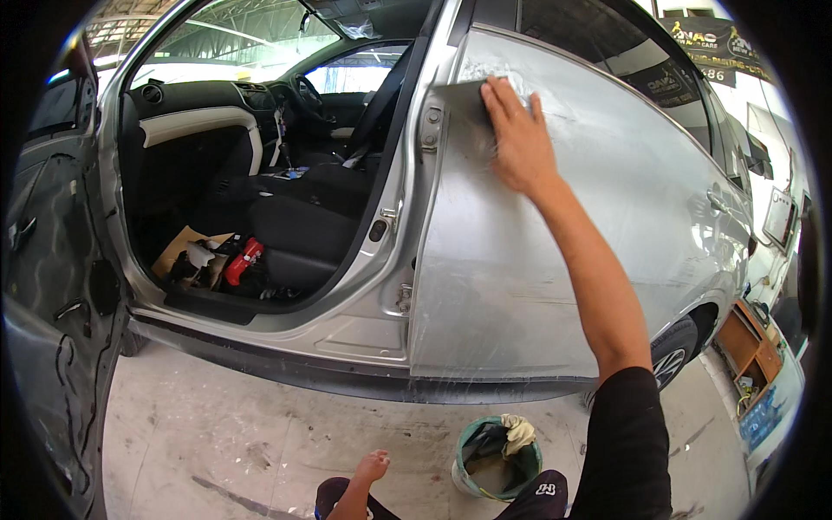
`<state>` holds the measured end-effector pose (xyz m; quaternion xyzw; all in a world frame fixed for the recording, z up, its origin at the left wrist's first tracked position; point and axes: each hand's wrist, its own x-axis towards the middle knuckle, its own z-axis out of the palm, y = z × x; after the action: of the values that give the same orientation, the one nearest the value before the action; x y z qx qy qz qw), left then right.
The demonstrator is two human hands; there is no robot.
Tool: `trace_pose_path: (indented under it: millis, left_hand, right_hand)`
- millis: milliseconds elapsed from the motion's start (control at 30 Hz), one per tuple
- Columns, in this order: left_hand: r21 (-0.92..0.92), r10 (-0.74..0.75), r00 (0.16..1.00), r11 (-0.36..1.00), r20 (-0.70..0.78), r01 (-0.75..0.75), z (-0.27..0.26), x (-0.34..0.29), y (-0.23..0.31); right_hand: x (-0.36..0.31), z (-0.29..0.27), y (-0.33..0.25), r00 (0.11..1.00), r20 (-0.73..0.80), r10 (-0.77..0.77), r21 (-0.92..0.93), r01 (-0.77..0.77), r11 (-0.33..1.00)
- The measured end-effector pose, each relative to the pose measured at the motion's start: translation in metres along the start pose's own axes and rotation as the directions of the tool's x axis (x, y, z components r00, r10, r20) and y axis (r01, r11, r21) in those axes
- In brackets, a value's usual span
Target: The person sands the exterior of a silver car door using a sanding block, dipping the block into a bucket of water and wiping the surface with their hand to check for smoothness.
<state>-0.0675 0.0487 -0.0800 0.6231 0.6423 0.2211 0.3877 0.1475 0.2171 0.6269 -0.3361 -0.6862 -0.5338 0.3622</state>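
My right hand (522,143) reaches up to the top front corner of a silver rear car door (520,251). Under its fingers a dark grey sheet of sandpaper (466,100) is pressed flat on the panel, its free edge sticking out past the door's front edge. Whitish wet smears mark the paint around the fingers, and the lower panel looks dull and streaked. Low in the view, my left hand (373,466) is held by my knee with its fingers curled; nothing shows in it.
A bucket (459,475) of cloudy water stands by my legs, a pale cloth (518,433) over its rim. The front door (61,286) hangs open at left, exposing the seat (303,225). A wooden cabinet (750,347) stands near the rear wheel (672,355).
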Motion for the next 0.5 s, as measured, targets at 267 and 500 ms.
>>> trace_pose_path:
  millis: [267, 500]
  left_hand:
    - [0.042, 0.142, 0.99, 0.989, -0.022, -0.141, 0.004, 0.005, -0.013]
    - [0.111, 0.164, 0.986, 0.981, -0.022, -0.16, 0.015, 0.012, -0.012]
  right_hand:
    - [-0.019, -0.011, 0.014, 0.996, 0.084, 0.017, 0.004, -0.018, 1.0]
    - [0.007, -0.012, 0.016, 0.998, 0.057, -0.014, 0.022, 0.013, 1.0]
